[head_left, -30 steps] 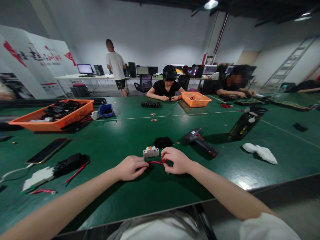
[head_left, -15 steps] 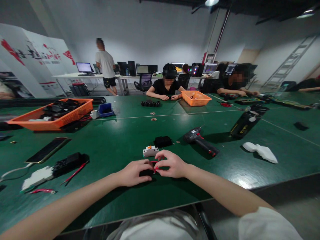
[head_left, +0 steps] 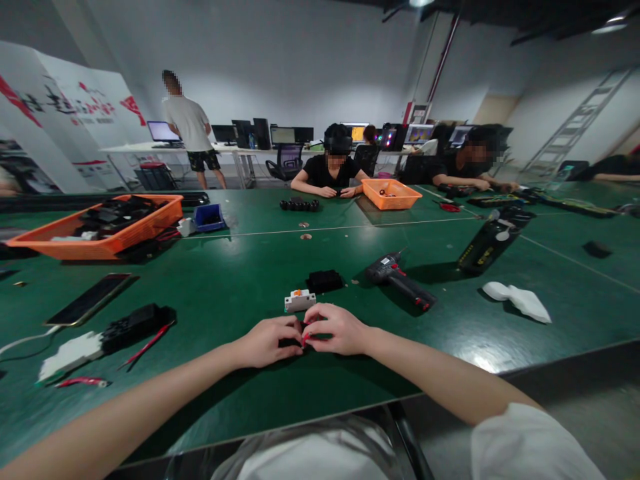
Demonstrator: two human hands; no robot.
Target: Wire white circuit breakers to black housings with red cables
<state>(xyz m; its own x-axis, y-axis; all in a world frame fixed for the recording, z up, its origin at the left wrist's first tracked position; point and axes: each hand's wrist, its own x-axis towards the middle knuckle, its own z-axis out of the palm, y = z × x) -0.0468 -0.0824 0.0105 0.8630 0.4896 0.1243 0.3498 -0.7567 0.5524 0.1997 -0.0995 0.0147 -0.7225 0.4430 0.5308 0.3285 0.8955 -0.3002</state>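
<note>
Just above the table's near side, my two hands meet fingertip to fingertip over a short red wire (head_left: 305, 339). My right hand (head_left: 340, 331) pinches it between thumb and fingers. My left hand (head_left: 267, 343) has its fingers and thumb closed at the wire's other side; most of the wire is covered by the fingers. Right behind the hands stands a small white circuit breaker (head_left: 300, 302) with an orange lever. A black rectangular block (head_left: 325, 280) lies behind that.
On the left lie a phone (head_left: 91, 299), a white-and-black module (head_left: 75, 353) and loose red wires (head_left: 83, 382). A cordless drill (head_left: 400, 279), black bottle (head_left: 493, 241) and white piece (head_left: 520, 301) lie right. Orange baskets (head_left: 145, 230) stand farther off; co-workers sit opposite.
My hands have drawn closer together, and less of the red wire shows between them. The person standing at the back has shifted left in view.
</note>
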